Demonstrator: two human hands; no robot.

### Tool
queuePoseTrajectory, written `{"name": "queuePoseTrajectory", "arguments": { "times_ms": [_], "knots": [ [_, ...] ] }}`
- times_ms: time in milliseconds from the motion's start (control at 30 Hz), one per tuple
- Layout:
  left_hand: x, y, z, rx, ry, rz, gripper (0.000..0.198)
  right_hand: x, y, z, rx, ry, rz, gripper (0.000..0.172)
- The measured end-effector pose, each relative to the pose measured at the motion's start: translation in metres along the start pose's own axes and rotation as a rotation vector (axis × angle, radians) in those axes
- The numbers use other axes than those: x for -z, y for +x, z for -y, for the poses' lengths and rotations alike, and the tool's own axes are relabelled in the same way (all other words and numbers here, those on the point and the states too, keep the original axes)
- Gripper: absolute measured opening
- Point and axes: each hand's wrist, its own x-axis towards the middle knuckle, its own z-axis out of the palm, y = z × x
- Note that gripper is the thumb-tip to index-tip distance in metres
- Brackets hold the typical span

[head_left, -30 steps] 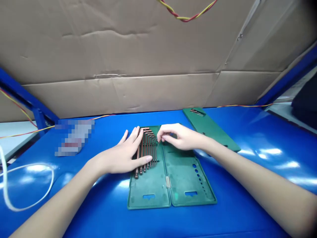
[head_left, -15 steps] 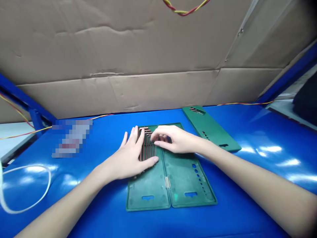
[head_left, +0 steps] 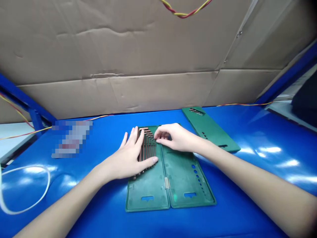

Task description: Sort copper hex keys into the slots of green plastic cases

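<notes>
A hinged green plastic case (head_left: 155,205) lies unfolded on the blue surface. Several L-shaped hex keys (head_left: 149,148) sit side by side in its left half, short ends toward the back. My left hand (head_left: 130,157) rests flat over the left part of the row, fingers spread, thumb reaching across the long shafts. The fingers of my right hand (head_left: 170,137) are pinched together at the bent end of the thinnest key, on the right side of the row. Whatever lies between those fingertips is too small to make out.
A second green case (head_left: 210,129), closed, lies behind on the right. A pixelated flat packet (head_left: 73,138) is at the left, with a white cable loop (head_left: 48,178) nearer me. Cardboard (head_left: 148,92) walls the back; a twisted red-yellow wire (head_left: 183,15) hangs above.
My right hand has shifted slightly right, its fingertips drawing off the middle of the row, so more short key ends show. My left hand has stayed in place.
</notes>
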Motion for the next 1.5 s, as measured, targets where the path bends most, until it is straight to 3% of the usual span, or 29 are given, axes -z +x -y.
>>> {"name": "queuePoseTrajectory", "arguments": {
  "times_ms": [433, 1000, 1500],
  "knots": [
    [0.005, 0.000, -0.003, 0.025, -0.019, 0.041, 0.099, 0.006, -0.002, 0.004, 0.012, -0.049, -0.024, 0.011],
    [0.003, 0.001, -0.009, 0.109, -0.036, 0.040, 0.111, -0.002, 0.000, 0.005, 0.011, -0.047, -0.010, 0.010],
    [-0.005, 0.009, -0.009, 0.096, -0.102, -0.053, 0.111, 0.004, -0.002, 0.005, 0.175, -0.218, 0.044, 0.019]
  ]
}}
